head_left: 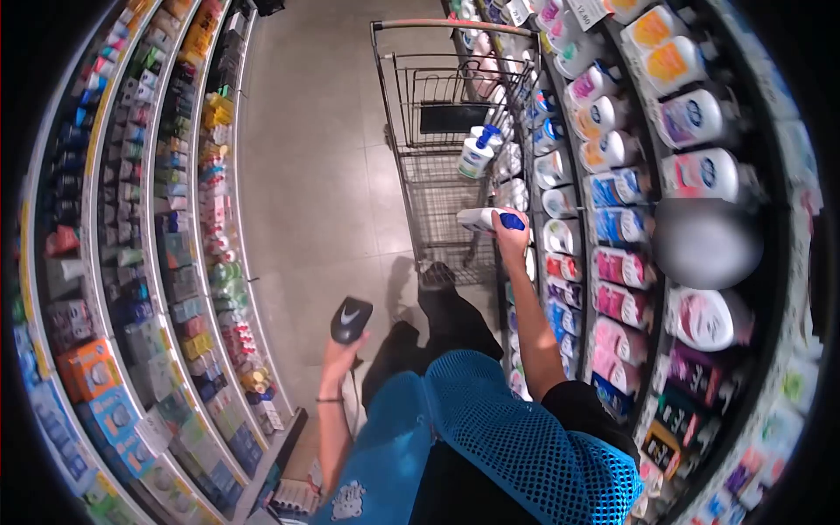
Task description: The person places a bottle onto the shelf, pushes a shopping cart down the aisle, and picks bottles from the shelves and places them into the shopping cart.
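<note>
My right hand is wrapped around the blue-topped end of a white bottle, held tilted on its side over the near end of a wire shopping cart. Further along the cart stand white pump bottles with blue pump heads. Low on the left, my left hand grips a black handheld scanner with a pale curved mark on its top. The scanner is apart from the cart and the shelves.
Close on my right runs a shelf of bottles in several rows, with price tags above. Shelves of small packages line the left side. Tiled floor lies between. A round blur hides part of the right shelf.
</note>
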